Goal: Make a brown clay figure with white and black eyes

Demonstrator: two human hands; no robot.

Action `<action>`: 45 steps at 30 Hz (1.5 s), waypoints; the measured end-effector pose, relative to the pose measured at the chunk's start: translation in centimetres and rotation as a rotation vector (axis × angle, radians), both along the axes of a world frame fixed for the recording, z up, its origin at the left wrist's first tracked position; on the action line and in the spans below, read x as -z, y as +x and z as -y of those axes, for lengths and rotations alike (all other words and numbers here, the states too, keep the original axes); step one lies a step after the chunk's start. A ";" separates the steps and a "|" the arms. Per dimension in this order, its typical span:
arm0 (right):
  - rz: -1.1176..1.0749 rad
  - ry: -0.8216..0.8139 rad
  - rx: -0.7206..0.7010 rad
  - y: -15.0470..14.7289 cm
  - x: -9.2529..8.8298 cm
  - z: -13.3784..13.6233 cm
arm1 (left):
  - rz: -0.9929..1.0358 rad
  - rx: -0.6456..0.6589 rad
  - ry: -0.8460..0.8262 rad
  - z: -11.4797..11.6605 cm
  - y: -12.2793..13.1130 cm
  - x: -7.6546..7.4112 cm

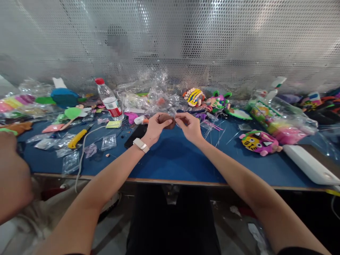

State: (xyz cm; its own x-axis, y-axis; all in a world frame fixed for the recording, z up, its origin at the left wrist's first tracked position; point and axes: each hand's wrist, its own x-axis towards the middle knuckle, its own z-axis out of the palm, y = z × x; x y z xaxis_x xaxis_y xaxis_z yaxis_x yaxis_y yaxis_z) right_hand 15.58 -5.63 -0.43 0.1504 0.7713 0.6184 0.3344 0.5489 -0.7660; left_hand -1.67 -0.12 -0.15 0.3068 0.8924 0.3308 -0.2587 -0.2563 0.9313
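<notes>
My left hand (155, 128), with a pale watch band on its wrist, is closed around a brown lump of what looks like modelling clay (169, 122). The lump is held a little above the blue table, and the fingers partly cover it. At the lump's right edge, my right hand (190, 126) has its thumb and forefinger pinched together. A small pale or clear bit shows by those fingertips, too small to name. Below my left hand lies a black phone (135, 136). Behind it sits a white and orange object (140, 120).
Another person's blurred arm (13, 173) reaches in at left. A water bottle (110, 102), yellow cutter (77, 139) and white cable (84, 148) are left. Clear wrappers (159, 94) and clay figures (194, 97) line the back. A tiger-face clay piece (259, 142) and white device (309, 164) lie right.
</notes>
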 end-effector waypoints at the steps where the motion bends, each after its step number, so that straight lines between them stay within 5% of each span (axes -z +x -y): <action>1: 0.013 0.010 0.008 -0.1 -0.1 0.1 | -0.007 -0.010 0.007 0.0 0.0 0.0; 16: 0.023 -0.032 0.030 -0.5 0.4 0.3 | -0.072 -0.077 0.064 0.5 0.1 0.0; 24: 0.016 -0.013 0.069 0.6 0.2 -0.2 | -0.131 0.120 -0.026 1.5 0.4 -0.2; 45: -0.040 0.004 0.044 0.5 0.7 -0.4 | 0.021 0.033 -0.033 1.6 0.3 -0.9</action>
State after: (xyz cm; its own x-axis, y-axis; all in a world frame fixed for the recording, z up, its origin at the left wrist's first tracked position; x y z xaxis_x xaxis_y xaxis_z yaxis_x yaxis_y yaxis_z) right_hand 16.07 -5.25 -1.18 0.2089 0.7609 0.6143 0.3272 0.5376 -0.7771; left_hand -1.34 -1.69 0.77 0.3295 0.8925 0.3081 -0.2859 -0.2167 0.9334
